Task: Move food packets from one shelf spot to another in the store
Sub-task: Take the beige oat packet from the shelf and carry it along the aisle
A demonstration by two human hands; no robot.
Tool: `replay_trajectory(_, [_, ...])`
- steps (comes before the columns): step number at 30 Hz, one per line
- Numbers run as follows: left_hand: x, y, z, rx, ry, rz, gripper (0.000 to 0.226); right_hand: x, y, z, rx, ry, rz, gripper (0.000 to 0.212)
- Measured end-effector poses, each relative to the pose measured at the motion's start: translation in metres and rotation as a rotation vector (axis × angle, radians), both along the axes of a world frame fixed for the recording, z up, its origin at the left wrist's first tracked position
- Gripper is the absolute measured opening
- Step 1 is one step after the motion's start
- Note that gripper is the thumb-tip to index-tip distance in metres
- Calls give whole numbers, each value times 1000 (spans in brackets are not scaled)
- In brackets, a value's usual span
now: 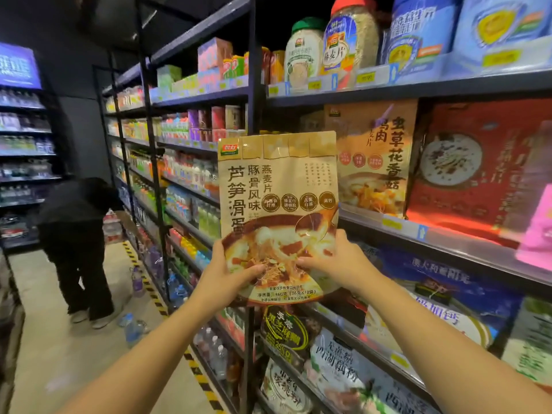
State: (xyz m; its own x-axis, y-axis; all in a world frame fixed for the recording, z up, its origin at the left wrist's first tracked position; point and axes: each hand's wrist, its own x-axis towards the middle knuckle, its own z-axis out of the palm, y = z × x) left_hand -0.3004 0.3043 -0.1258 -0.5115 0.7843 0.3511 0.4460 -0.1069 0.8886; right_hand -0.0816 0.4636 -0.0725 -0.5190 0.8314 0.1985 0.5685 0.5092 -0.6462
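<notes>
1. Head view: I'm mid-carry, I'd say. The tan food packet (pixel 276 210) is up in the air in front of the shelf post, off any shelf.
2. My left hand (pixel 227 274) and right hand (pixel 331 262) both grip its bottom edge, thumbs on the front, the other fingers hidden behind.
3. Both arms reach forward and up, and the packet is upright with its print facing me.
4. Next: likely swing right and slide it in beside the similar packet (pixel 373 156) on the middle shelf (pixel 424 234); needs a gap, none clearly visible.

Grocery store aisle, tall dark shelves (pixel 412 88) with price tags (pixel 366 77), packaged foods, bottled drinks (pixel 191 201)
</notes>
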Motion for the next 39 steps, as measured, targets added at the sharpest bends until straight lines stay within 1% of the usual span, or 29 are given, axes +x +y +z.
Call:
replay_trajectory(3, [-30,25,0,22,-7,-19,88,-27,20,4,23,-6,-3,113])
replay_trajectory(7, [-71,63,11,72,20,-33,84,-65,52,17,53,-1,1,118])
replay_trajectory(10, [-99,95,25,98,14,-35,83,-92,82,31,71,26,13,105])
replay_trajectory(12, [-117,119,33,113,6,-32,88,-108,103,40,81,46,9,102])
replay_trajectory(16, [-143,162,45,126,57,-59,90,-126,137,52,107,61,-36,115])
replay_trajectory(18, [-152,181,49,129,83,-68,89,-129,149,56,106,70,-72,120])
replay_trajectory(22, [-171,218,56,126,107,-125,73,-134,166,62,132,74,-154,122])
replay_trajectory(24, [-181,236,61,124,119,-171,77,-136,170,65,159,72,-208,124])
replay_trajectory(26, [-189,254,65,128,121,-209,88,-138,173,69,189,56,-267,125])
replay_trajectory(30, [-200,283,77,141,127,-300,89,-143,175,78,209,11,-379,134])
replay_trajectory(32, [-205,295,85,139,132,-341,94,-145,177,84,211,16,-429,132])
replay_trajectory(33, [-206,302,89,138,141,-362,94,-145,177,86,216,24,-449,130])
replay_trajectory(36, [-208,319,103,136,187,-423,84,-145,179,94,220,23,-501,124])
replay_trajectory(39, [-209,341,114,146,196,-488,83,-145,178,99,204,40,-537,125])
